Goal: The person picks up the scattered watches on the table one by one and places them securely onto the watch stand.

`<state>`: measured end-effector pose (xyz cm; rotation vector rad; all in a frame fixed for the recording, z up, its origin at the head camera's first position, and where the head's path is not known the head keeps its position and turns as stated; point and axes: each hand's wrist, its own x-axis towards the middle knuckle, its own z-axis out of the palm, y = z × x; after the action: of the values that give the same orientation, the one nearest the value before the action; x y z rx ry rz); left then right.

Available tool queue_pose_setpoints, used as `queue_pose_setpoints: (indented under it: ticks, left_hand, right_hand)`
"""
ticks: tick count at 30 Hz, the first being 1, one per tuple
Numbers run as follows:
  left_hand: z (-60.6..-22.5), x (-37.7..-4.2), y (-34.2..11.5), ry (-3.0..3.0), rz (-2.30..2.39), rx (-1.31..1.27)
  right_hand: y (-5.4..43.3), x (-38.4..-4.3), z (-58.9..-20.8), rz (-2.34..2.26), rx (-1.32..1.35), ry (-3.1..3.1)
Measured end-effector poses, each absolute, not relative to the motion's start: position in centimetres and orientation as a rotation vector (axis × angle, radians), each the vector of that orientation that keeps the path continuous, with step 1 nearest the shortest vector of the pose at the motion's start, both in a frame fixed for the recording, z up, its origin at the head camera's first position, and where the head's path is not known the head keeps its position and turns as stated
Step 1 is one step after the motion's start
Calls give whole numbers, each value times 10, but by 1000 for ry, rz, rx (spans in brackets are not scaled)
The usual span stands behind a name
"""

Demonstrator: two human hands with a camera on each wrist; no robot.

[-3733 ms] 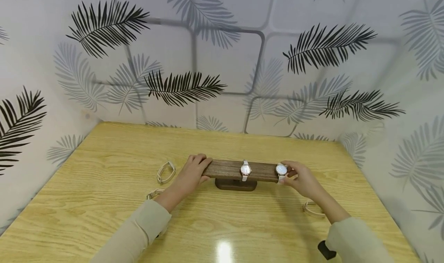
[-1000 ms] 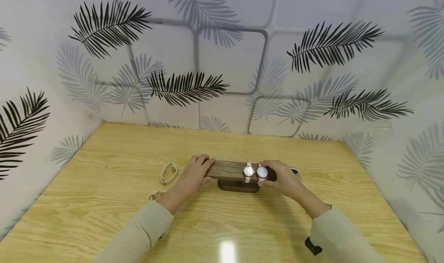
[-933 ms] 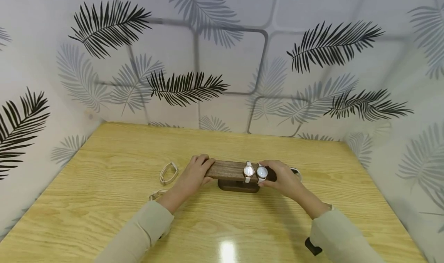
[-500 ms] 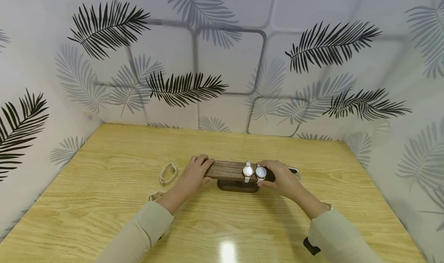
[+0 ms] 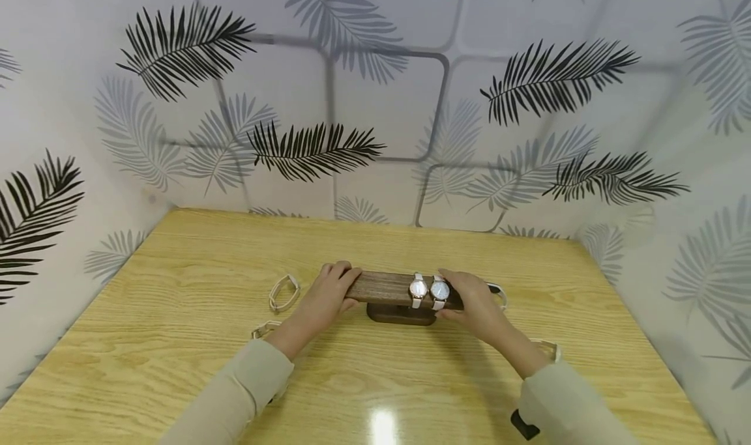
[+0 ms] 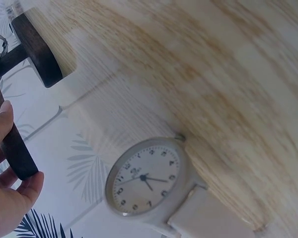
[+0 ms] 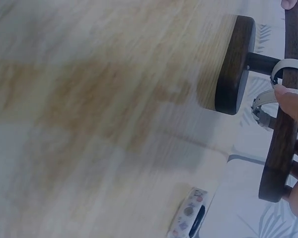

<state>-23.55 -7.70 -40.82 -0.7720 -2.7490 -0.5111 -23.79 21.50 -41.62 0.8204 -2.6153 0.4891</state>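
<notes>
A dark wooden watch stand (image 5: 381, 287), a bar on a post and base (image 7: 232, 69), stands mid-table in the head view. My left hand (image 5: 324, 295) grips the bar's left end, with thumb and fingers on its two sides in the left wrist view. Two white-strapped wristwatches sit round the bar: the left watch (image 5: 418, 289) and, close beside it, the right watch (image 5: 439, 290). My right hand (image 5: 474, 301) holds the right watch across the bar, its thumb (image 7: 289, 101) at the lower strap and fingers behind. The bar's right end is mostly covered by this hand in the head view.
Left of the stand lie a pale looped watch (image 5: 284, 293) and another watch (image 5: 266, 329) by my left forearm. A pale band with a dark face (image 5: 496, 290) lies behind my right hand. Another watch (image 5: 548, 348) is partly hidden by my right forearm. A patterned wall backs the table.
Since the earliest frame, my right hand has slid the right watch leftward along the bar, from its right end to beside the other watch. The left hand keeps its grip.
</notes>
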Motion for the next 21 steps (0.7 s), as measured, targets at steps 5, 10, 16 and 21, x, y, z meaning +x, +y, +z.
queue_pose_setpoints:
  ticks: [5,10,16,21]
  left_hand:
    - [-410,-237,-77,-2737,-510,-776]
    - [-412,-239,-77,-2734,-497,-772]
    - [-413,-239,-78,-2711,-502,-781]
    - [-413,-238,-77,-2712,-506,-779]
  right_hand:
    - [223,-230,-419,539,779,-2588]
    - [236,-222,-420,594,729,-2609]
    - [251,-215,-418,650,655,-2664]
    - [266,-214,-416,683,583,-2717]
